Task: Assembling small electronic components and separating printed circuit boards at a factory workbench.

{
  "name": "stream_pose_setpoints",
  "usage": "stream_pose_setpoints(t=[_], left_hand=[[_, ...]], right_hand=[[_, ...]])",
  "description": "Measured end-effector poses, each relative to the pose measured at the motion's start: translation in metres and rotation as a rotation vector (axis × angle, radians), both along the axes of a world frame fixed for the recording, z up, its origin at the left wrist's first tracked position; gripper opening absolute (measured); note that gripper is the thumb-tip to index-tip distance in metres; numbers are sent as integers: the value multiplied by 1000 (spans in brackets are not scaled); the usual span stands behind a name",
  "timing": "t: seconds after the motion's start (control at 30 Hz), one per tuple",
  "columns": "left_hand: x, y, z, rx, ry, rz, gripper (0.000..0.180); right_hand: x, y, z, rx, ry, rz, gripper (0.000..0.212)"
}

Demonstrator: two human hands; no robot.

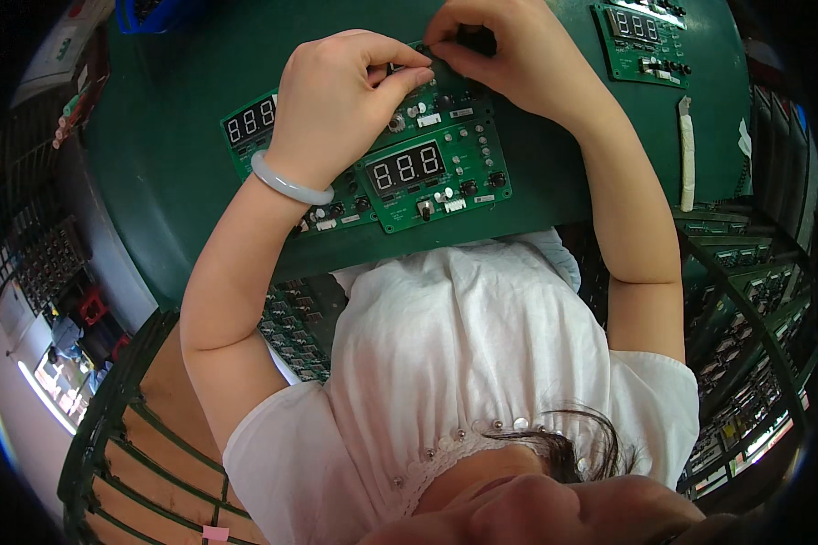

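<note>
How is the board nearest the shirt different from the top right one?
The near board looks bigger; the right board looks smaller. The near board's right end slants up the picture; the right board's slants down. The near board lies close to the left hand; the right board lies off to the right. Both are green with three-digit displays.

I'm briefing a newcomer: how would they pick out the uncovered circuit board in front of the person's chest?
On the dark green table, find the cluster of boards by the near edge. The circuit board lies right of the pale bangle on the left wrist. Unlike its neighbours, its three-digit display is in full view.
</note>
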State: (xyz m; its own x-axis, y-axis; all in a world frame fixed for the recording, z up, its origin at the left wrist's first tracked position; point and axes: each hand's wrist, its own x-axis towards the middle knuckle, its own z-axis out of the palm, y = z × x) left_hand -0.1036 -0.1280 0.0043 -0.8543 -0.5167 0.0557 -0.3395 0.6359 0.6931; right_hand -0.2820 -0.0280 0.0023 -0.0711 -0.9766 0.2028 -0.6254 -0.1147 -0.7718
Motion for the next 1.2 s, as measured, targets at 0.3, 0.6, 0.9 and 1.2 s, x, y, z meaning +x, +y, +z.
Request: stream_pose_setpoints(t=[0.3,0.6,0.9,1.2], left_hand=[[-2,-1,-2,-7,-2,-44,13],[1,-2,1,-164,-74,-160,15],[4,-13,13,559,-36,-157,39],[-2,-5,16,1469,90,-84,53]], right_hand=[[0,2,11,126,-68,-45,13],[-11,9,5,126,-252,-208,17],[-12,7,-12,-565,-525,98,14],[-2,14,11,-153,-305,121,13]])
